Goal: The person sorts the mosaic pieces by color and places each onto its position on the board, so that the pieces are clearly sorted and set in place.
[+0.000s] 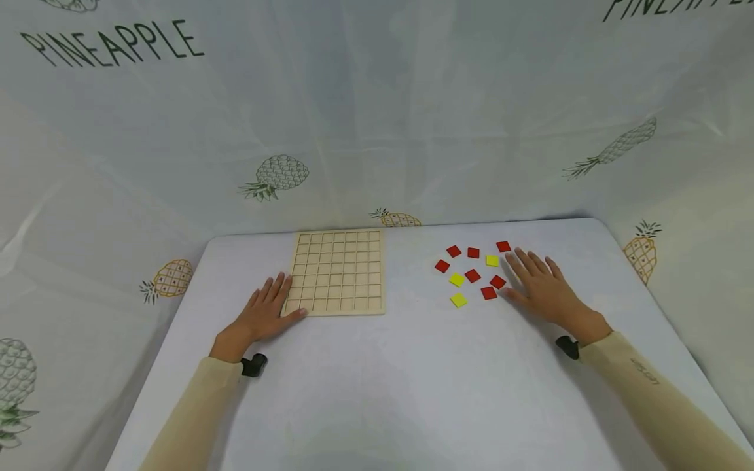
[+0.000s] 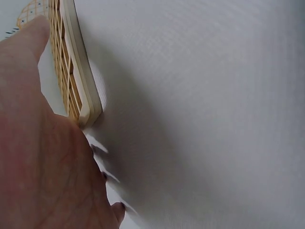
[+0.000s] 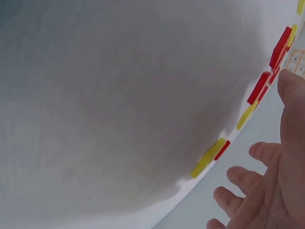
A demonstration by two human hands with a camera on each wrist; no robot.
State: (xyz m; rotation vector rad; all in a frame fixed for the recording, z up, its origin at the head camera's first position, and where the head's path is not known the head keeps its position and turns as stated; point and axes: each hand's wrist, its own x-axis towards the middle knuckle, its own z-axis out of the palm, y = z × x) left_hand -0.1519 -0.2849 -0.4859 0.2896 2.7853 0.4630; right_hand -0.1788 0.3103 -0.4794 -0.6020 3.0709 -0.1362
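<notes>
A square wooden grid board (image 1: 337,273) lies flat at the back left of the table. My left hand (image 1: 268,311) rests at its near left corner, fingers straight along the side and thumb at the front edge. In the left wrist view the board's corner (image 2: 88,102) shows beside the hand (image 2: 52,143). Red square tiles (image 1: 472,275) and yellow square tiles (image 1: 458,300) lie scattered right of the board. Beside them my right hand (image 1: 544,291) is spread out, holding nothing. The right wrist view shows the hand (image 3: 267,186) near several tiles (image 3: 259,88).
The white table (image 1: 377,386) has its far edge against a hanging pineapple-print cloth (image 1: 377,118), which also covers both sides. Each wrist wears a black camera strap, the left one (image 1: 254,365) and the right one (image 1: 567,347).
</notes>
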